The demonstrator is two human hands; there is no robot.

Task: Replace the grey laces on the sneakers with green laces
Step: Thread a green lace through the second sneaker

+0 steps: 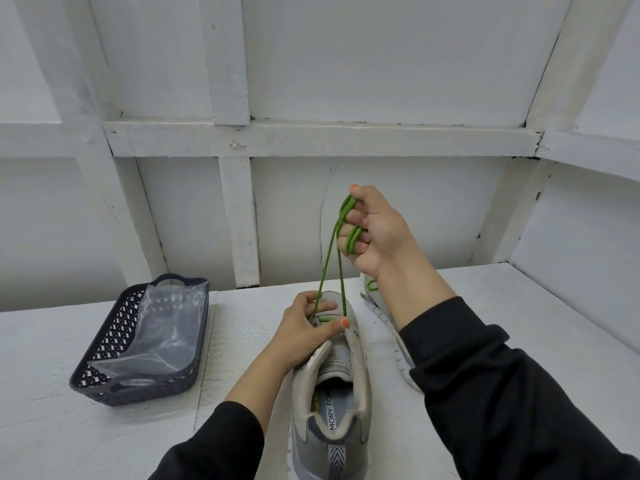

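Far left, a dark lattice basket point(114, 327) is sitting on the white table point(69, 427), with a clear plastic bag point(166, 327) lying inside it.

Centre, the left hand point(304, 323) is gripping the front of the grey sneaker point(332, 438), fingers curled over the tongue area and thumb pressing across the eyelet rows. The sneaker is standing on the table with its heel toward the camera and its toe pointing away, just beside the basket's right side but apart from it.

The green lace point(354, 237) is running up out of the front eyelets as two taut strands, passing close by the left hand's fingers.

Right of centre, the right hand point(377, 230) is being held raised above the sneaker, fingers curled tight round both strands, with the lace looping over several fingers.

Behind the right forearm, a second sneaker point(384, 317) is lying on the table, mostly hidden by the dark sleeve, with a bit of green lace showing at its far end.
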